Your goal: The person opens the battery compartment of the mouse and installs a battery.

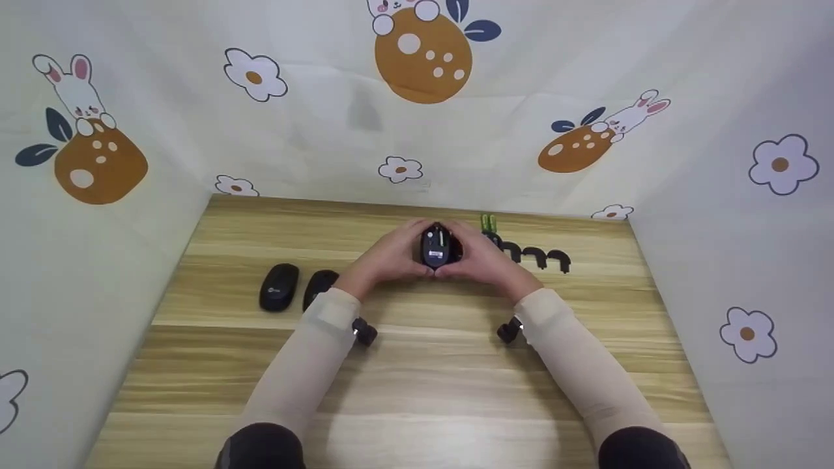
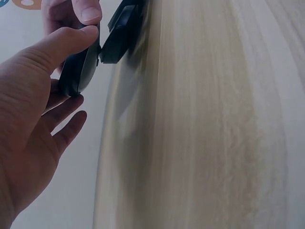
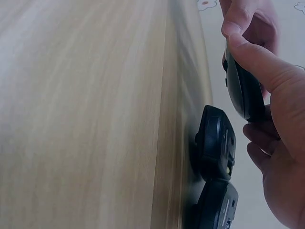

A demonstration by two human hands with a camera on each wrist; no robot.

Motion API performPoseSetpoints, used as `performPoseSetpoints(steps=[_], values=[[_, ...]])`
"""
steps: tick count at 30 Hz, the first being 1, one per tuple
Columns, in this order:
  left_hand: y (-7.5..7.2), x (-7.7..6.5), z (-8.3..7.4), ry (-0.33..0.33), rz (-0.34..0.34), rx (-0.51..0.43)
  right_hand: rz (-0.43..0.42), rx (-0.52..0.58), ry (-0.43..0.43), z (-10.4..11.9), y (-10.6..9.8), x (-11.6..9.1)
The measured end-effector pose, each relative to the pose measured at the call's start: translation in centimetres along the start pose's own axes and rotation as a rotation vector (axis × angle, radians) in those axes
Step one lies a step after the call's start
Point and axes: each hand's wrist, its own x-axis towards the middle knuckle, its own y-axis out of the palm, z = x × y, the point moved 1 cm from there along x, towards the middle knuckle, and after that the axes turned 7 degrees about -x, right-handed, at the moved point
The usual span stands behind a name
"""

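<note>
A black computer mouse [image 1: 435, 246] is held between both hands, its underside with a white label and a pale green strip facing up in the head view. My left hand [image 1: 399, 253] grips its left side, thumb at the near end. My right hand [image 1: 477, 255] grips the other side, with the two thumbs almost meeting. In the left wrist view the mouse [image 2: 78, 71] is raised above the table, on edge between thumb and fingers. The right wrist view shows the mouse [image 3: 244, 90] under the right thumb, the left hand [image 3: 252, 21] beyond it.
Two more black mice, one [image 1: 279, 287] at the left and one [image 1: 319, 288] partly behind the left forearm, lie on the wooden table [image 1: 430, 365]. Right of the hands are several black curved pieces [image 1: 535, 256] and two green batteries [image 1: 488, 223]. Patterned cloth [image 1: 313, 124] surrounds the table.
</note>
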Motion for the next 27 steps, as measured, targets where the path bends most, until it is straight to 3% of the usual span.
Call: performPoseSetpoints(steps=[8,14,27], values=[[0.2,0.4,0.6,-0.027,0.013,0.004,0.001,-0.001,-0.040,-0.7,0.6,0.8],[0.5,0.8,1.1,-0.005,0.014,0.004,-0.008,-0.005,-0.083,-1.2,1.0,1.2],[0.9,0.9,1.6,0.001,0.020,-0.020,-0.004,-0.037,-0.077,-2.0,1.6,1.6]])
